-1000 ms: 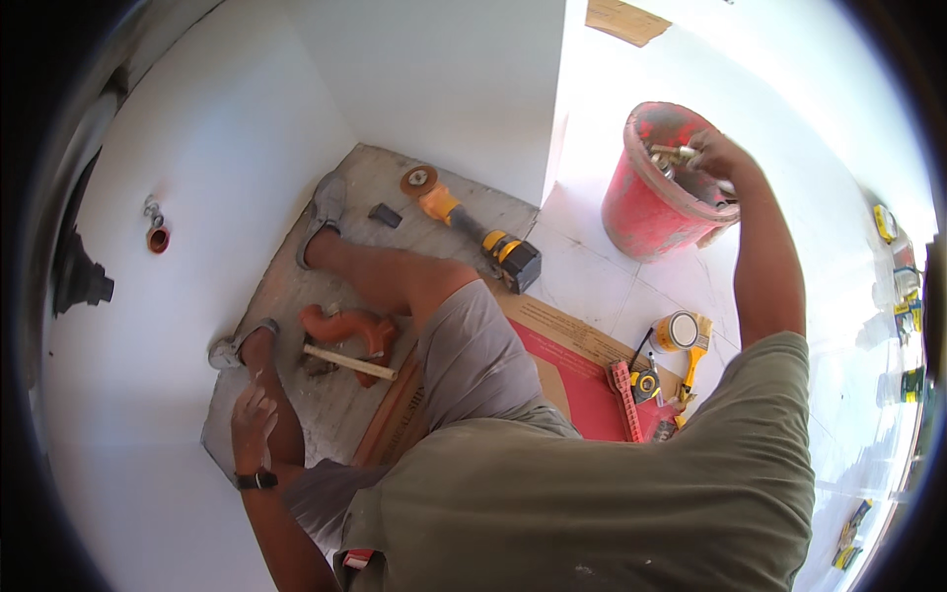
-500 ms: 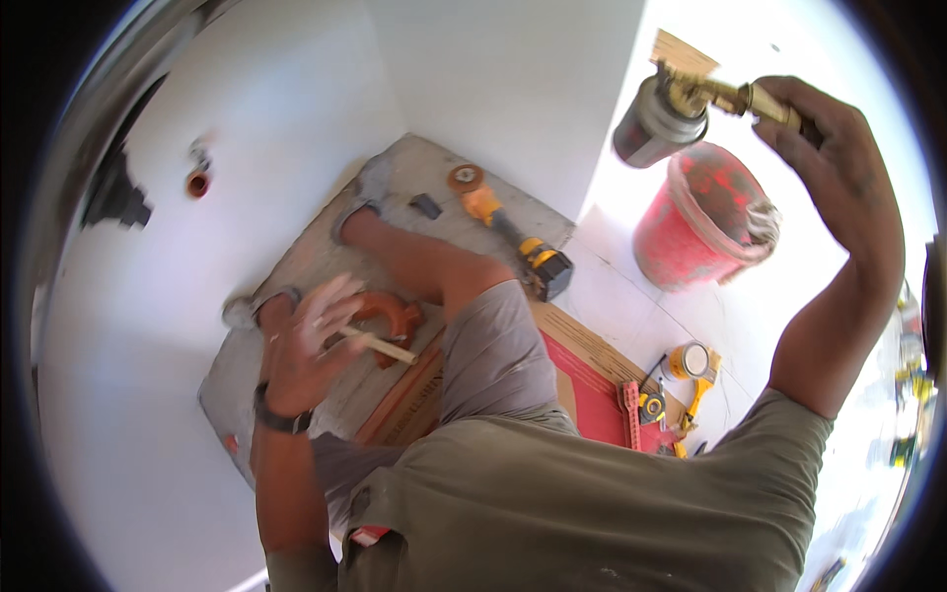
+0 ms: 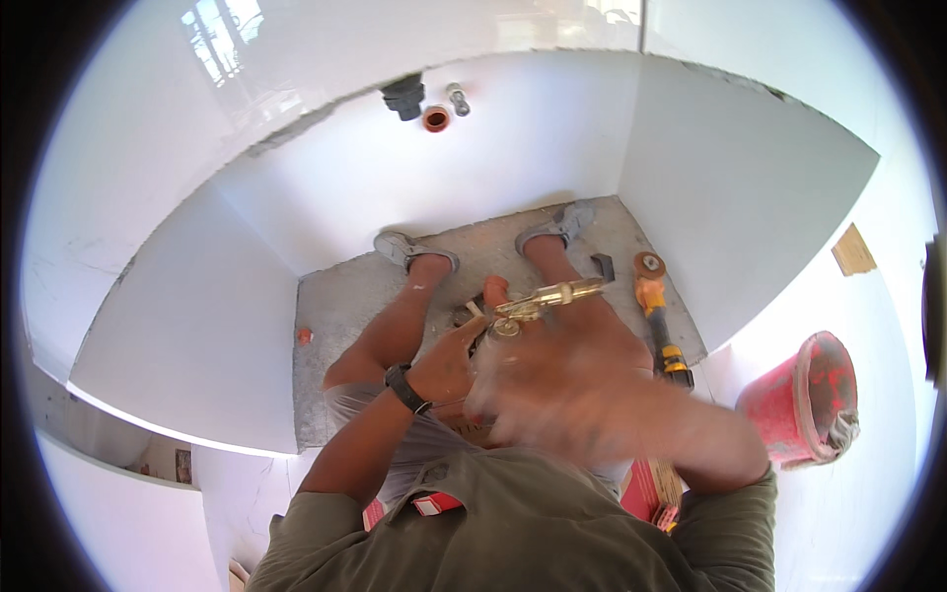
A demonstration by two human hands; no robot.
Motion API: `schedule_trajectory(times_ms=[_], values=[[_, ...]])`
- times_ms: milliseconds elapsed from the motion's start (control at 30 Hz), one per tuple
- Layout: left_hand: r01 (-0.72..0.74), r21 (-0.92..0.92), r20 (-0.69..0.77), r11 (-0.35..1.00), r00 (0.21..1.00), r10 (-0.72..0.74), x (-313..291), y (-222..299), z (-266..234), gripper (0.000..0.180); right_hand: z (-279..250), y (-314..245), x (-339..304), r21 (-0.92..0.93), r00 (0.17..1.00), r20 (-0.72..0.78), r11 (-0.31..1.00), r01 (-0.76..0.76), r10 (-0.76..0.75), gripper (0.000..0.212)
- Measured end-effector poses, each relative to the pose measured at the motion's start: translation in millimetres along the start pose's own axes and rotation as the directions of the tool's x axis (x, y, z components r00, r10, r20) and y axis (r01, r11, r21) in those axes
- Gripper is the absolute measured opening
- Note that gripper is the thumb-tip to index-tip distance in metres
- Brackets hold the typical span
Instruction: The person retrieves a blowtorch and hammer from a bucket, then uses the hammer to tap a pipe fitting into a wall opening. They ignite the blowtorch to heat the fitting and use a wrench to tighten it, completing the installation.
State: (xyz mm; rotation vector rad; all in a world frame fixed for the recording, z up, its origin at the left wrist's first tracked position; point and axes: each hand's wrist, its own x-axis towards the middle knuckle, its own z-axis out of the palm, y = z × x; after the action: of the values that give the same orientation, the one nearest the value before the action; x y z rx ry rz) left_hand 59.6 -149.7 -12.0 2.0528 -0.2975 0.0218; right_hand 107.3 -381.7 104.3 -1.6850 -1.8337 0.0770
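Observation:
A brass blowtorch (image 3: 567, 293) is over my lap, its nozzle pointing right. My left hand (image 3: 446, 367), with a black watch on the wrist, is closed around the torch just below its brass head. A small pale stick shows by those fingers. Most of the torch's can is hidden behind my hands. Just right of it, my right hand (image 3: 533, 385) is smeared by motion, so its fingers cannot be made out. Beyond the torch, an orange pipe piece (image 3: 495, 290) lies between my legs, partly covered.
White panels surround the grey floor slab (image 3: 330, 296). On its right lie a cordless angle grinder (image 3: 651, 296) and a small black piece (image 3: 603, 265). A red bucket (image 3: 774, 405) stands farther right. An orange pipe opening (image 3: 436, 119) and fittings project from the back wall.
The blowtorch has come from the upper right to my lap, and my left hand now holds it. My right arm has swung inward. The view has turned toward the back wall.

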Motion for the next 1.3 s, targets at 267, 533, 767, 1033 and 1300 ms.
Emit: schedule_trajectory(times_ms=[267,533,767,1033,1300], values=[[0.130,0.062,-0.168,0.990,0.979,-0.118,-40,-35,-27,0.079,109,-28,61,0.466,0.822,0.452,0.877,0.114,-0.347,0.021],[0.128,0.024,-0.163,0.992,0.979,-0.122,-35,-44,-39,0.077,108,-29,74,0.154,0.675,0.694,0.967,0.203,-0.252,0.026],[0.147,0.051,-0.129,0.988,0.982,-0.139,-31,-50,-40,0.072,113,-34,73,0.097,0.790,0.525,0.945,0.313,-0.316,0.014],[0.198,0.104,-0.133,0.975,0.974,-0.183,-29,-48,-37,0.075,101,-31,63,0.069,0.682,0.683,0.952,0.298,-0.262,0.014],[0.171,0.104,-0.127,0.980,0.979,-0.157,-22,-45,-38,0.076,127,-35,59,-0.074,0.836,0.498,0.949,0.305,-0.230,0.020]])
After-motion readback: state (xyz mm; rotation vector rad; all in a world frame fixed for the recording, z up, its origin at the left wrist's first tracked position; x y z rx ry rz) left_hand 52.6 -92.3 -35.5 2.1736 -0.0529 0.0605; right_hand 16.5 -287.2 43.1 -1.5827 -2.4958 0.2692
